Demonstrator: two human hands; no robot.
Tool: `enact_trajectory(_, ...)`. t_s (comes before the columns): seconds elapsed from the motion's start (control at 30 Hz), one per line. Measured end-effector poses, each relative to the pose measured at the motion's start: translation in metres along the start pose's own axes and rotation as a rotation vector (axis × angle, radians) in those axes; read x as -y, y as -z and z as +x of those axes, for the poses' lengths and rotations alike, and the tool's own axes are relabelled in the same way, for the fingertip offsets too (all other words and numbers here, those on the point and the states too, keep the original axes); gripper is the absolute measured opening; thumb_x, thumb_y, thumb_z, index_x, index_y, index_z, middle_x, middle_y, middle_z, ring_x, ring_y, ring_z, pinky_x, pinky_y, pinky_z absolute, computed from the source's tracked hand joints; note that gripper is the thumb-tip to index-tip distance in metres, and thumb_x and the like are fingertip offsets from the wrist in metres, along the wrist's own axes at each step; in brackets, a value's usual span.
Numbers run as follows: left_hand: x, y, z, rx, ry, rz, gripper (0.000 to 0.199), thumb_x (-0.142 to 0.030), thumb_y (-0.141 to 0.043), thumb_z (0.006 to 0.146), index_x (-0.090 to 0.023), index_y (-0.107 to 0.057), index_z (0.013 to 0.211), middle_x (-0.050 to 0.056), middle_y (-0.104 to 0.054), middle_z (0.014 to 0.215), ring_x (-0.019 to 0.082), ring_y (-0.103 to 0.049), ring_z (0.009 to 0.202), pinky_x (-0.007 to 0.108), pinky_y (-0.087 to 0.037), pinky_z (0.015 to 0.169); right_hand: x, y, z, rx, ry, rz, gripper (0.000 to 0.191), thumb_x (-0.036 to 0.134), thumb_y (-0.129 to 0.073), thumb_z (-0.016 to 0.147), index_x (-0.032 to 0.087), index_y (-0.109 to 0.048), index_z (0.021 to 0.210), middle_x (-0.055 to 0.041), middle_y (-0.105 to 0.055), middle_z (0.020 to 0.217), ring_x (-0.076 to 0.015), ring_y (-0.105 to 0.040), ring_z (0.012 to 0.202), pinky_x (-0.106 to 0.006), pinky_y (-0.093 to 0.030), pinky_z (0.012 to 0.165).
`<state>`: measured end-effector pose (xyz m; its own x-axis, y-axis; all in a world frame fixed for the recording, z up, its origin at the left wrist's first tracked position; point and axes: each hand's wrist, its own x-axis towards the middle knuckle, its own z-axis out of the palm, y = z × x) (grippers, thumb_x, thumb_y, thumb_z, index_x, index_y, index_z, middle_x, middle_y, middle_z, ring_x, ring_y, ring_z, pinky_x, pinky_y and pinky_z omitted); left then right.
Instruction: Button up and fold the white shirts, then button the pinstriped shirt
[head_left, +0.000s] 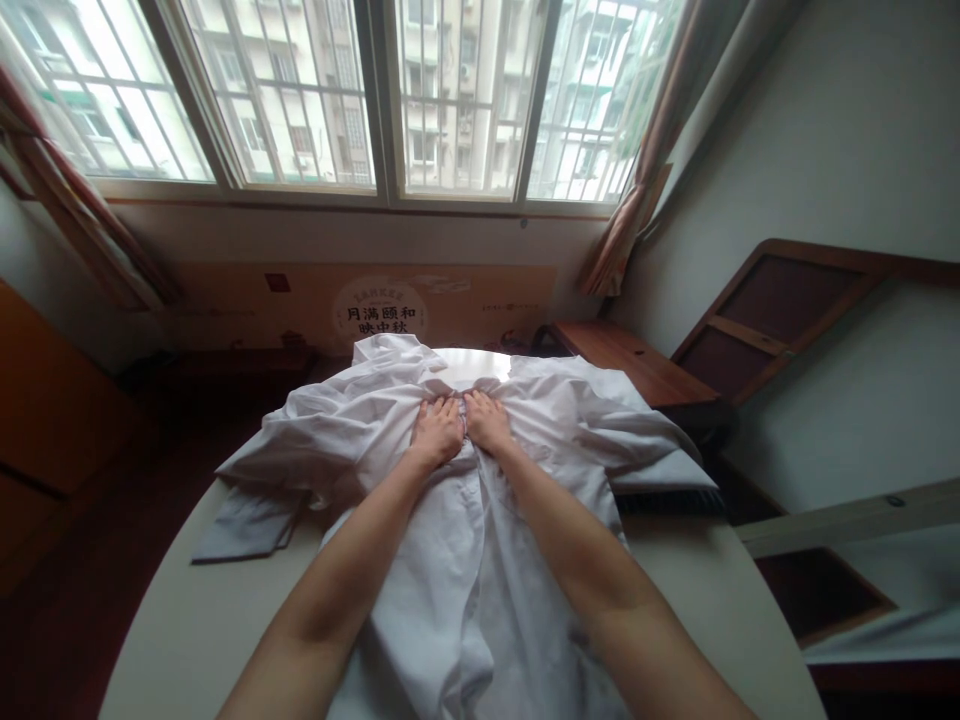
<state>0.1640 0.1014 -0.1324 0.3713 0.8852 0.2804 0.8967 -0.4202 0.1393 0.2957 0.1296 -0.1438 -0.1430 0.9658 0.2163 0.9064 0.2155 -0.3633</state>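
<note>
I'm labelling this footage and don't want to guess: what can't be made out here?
All in the head view:
White garment: lower end cut off by the bottom edge.
Fabric beneath the left hand and right hand: hidden by the hands; pinched or pressed, I can't tell.
Dark fringed item: mostly covered by the garment.
Poster: smallest print too small and blurred.

The white garment (427,570) runs off the edge at six o'clock; the person's left forearm (330,580) is cut off at seven, the right forearm (592,560) at five. Cloth beneath the left hand (439,430) and right hand (488,421) is hidden. At four, a dark fringed thing (667,502), partly covered, cannot be identified.
</note>
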Motion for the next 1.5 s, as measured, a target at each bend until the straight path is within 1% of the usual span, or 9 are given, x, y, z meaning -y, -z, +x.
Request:
enact_trajectory(0.17, 0.007, 0.023, -0.022, 0.186, -0.028, 0.009, 0.05, -0.036, -0.049, 0.083, -0.014, -0.049, 0.128, 0.015, -0.045, 0.138, 0.03, -0.035, 0.131, 0.046, -0.022, 0.107, -0.004, 0.02, -0.017, 0.038, 0.038, 0.011, 0.038, 0.019, -0.042, 0.088, 0.017, -0.053, 0.125, -0.0105, -0.051, 0.133, -0.0187, -0.044, 0.124, -0.033, -0.03, 0.103)
enact_trajectory(0.3, 0.001, 0.037, -0.044, 0.109, -0.04, 0.021, 0.031, -0.035, -0.052, 0.082, -0.017, -0.062, 0.106, 0.013, -0.06, 0.116, 0.027, -0.052, 0.11, 0.038, -0.035, 0.096, 0.009, 0.033, -0.043, -0.114, 0.012, 0.003, 0.028, 0.031, -0.049, 0.086, 0.017, -0.062, 0.107, -0.0102, -0.062, 0.11, -0.0206, -0.056, 0.104, -0.03, -0.041, 0.089)
enact_trajectory(0.4, -0.009, 0.035, -0.057, 0.024, -0.04, 0.013, 0.028, -0.033, -0.045, 0.087, -0.019, -0.064, 0.103, 0.011, -0.063, 0.106, 0.026, -0.055, 0.101, 0.038, -0.038, 0.09, 0.027, 0.034, -0.057, -0.104, -0.014, -0.071, 0.024, 0.037, -0.055, 0.083, 0.018, -0.065, 0.093, -0.0105, -0.065, 0.095, -0.0223, -0.059, 0.091, -0.03, -0.044, 0.079)
enact_trajectory(0.57, -0.014, 0.025, -0.068, -0.049, -0.046, 0.019, 0.031, -0.029, -0.041, 0.089, -0.024, -0.058, 0.114, 0.009, -0.059, 0.117, 0.025, -0.05, 0.109, 0.039, -0.034, 0.095, 0.043, 0.037, -0.06, -0.044, -0.03, -0.238, 0.021, 0.021, -0.051, 0.081, 0.014, -0.068, 0.09, -0.0158, -0.065, 0.095, -0.0243, -0.061, 0.089, -0.03, -0.044, 0.073)
enact_trajectory(0.73, -0.012, 0.02, -0.072, -0.017, -0.026, 0.01, 0.044, -0.043, -0.041, 0.088, -0.022, -0.053, 0.124, 0.01, -0.05, 0.132, 0.028, -0.042, 0.122, 0.045, -0.026, 0.104, 0.032, 0.048, -0.068, 0.019, -0.004, -0.206, 0.023, 0.013, -0.051, 0.074, 0.014, -0.068, 0.089, -0.0146, -0.067, 0.093, -0.0244, -0.063, 0.086, -0.031, -0.044, 0.074)
enact_trajectory(0.9, -0.013, 0.019, -0.077, 0.009, 0.016, -0.033, 0.057, -0.053, -0.042, 0.084, -0.02, -0.046, 0.131, 0.012, -0.044, 0.139, 0.029, -0.033, 0.131, 0.047, -0.016, 0.108, 0.01, 0.057, -0.078, -0.107, -0.267, 0.244, 0.012, 0.016, -0.054, 0.071, 0.017, -0.066, 0.074, -0.0055, -0.067, 0.071, -0.0176, -0.062, 0.07, -0.026, -0.045, 0.065)
enact_trajectory(1.07, -0.018, 0.031, -0.062, 0.034, 0.111, -0.12, 0.04, -0.048, -0.041, 0.087, -0.023, -0.064, 0.109, 0.009, -0.059, 0.122, 0.027, -0.048, 0.115, 0.044, -0.029, 0.099, 0.007, 0.061, -0.081, 0.005, -0.549, 0.993, 0.009, 0.023, -0.058, 0.071, 0.016, -0.06, 0.075, 0.0072, -0.045, 0.043, -0.0071, -0.039, 0.034, -0.019, -0.029, 0.037)
enact_trajectory(1.33, -0.041, 0.03, -0.034, 0.093, 0.341, -0.118, 0.018, -0.032, -0.055, 0.081, -0.021, -0.068, 0.086, 0.007, -0.068, 0.097, 0.023, -0.054, 0.098, 0.034, -0.035, 0.085, 0.018, 0.052, -0.077, 0.056, -0.547, 1.146, 0.005, 0.016, -0.053, 0.072, 0.016, -0.052, 0.067, 0.0058, -0.047, 0.044, -0.0051, -0.041, 0.035, -0.016, -0.03, 0.036)
enact_trajectory(1.5, -0.037, 0.021, -0.036, 0.039, 0.354, -0.216, 0.018, -0.033, -0.054, 0.082, -0.022, -0.068, 0.085, 0.005, -0.069, 0.094, 0.021, -0.056, 0.096, 0.033, -0.035, 0.085, 0.017, 0.047, -0.077, 0.03, -0.551, 1.178, 0.004, 0.013, -0.05, 0.069, 0.016, -0.052, 0.071, 0.0067, -0.048, 0.044, -0.0053, -0.042, 0.036, -0.016, -0.032, 0.038)
